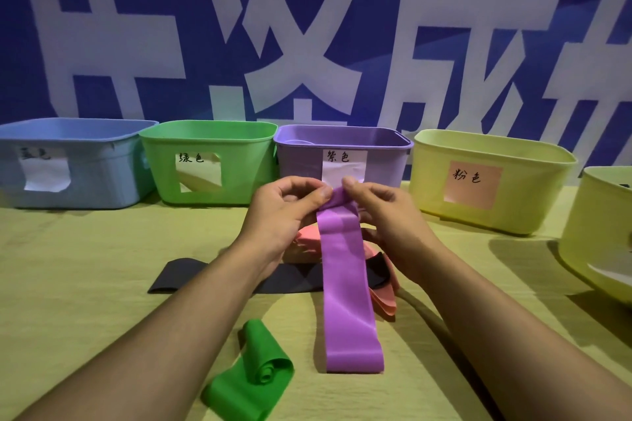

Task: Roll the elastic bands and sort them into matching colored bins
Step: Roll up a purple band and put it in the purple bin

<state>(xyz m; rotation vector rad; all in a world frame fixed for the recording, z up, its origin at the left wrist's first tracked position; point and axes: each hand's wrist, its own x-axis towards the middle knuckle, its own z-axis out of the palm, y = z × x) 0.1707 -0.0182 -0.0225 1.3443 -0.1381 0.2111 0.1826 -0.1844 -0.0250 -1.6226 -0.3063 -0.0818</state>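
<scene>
Pinching the purple band's (345, 270) top, left hand (284, 212) and right hand (386, 212), hiding pink bands (309, 244).

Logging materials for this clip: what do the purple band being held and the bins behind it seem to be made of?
The purple band looks like thin latex or rubber sheet: matte with a soft sheen, hanging limp and curling at its lower end. The purple bin and its neighbours look like moulded plastic: rigid walls, rolled rims, smooth semi-gloss. Neither is certain from looks alone.

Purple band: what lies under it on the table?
Under the purple band, pinched by both hands, lie a black band and pink bands on the yellow cloth. How far they overlap beneath it is covered.
</scene>
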